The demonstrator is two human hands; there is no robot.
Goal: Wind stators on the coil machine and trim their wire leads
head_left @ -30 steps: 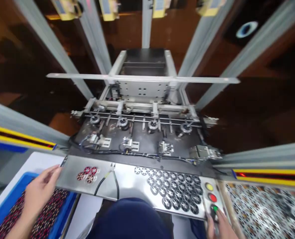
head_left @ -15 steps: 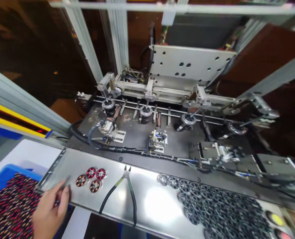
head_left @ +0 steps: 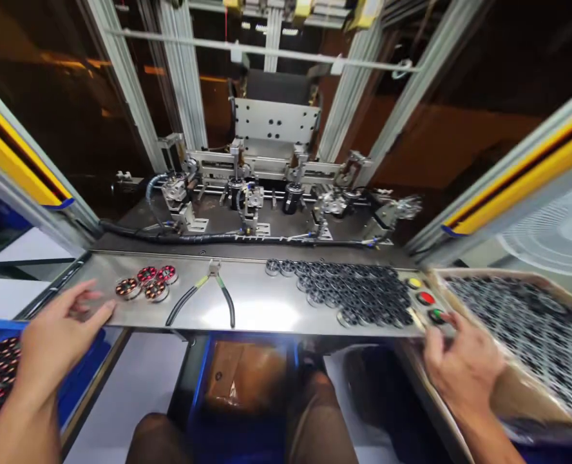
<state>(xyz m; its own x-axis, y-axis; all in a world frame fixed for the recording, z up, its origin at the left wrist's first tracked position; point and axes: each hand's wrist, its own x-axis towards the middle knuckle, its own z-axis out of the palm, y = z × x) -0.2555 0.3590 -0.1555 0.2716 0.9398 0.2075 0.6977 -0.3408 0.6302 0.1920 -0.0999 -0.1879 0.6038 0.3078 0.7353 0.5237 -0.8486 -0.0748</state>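
Observation:
My left hand point(head_left: 64, 332) hovers over the left end of the metal tray point(head_left: 261, 316), fingers apart and holding nothing. Just right of it sit several copper-wound motor stators point(head_left: 156, 290), some with red windings. My right hand point(head_left: 464, 364) reaches to the right end, its index finger at the green button point(head_left: 437, 315); thumb and index are apart and nothing is held. Above that button are a red button point(head_left: 426, 298) and a yellow button point(head_left: 414, 283). Diagonal cutters point(head_left: 213, 270) with black-and-green handles lie spread on the tray.
Dark ring-shaped parts point(head_left: 358, 290) cover the tray's right half. A box point(head_left: 522, 303) of similar rings stands at right; a blue bin point(head_left: 0, 325) of wound stators is at left. Behind the tray are machine fixtures point(head_left: 252, 200), with yellow guards point(head_left: 20, 154) at the sides.
The view has swung right and taken in more of the surroundings. My right hand has come into view at the green button. The left hand's fingers have spread; the fixture arms have swung upright.

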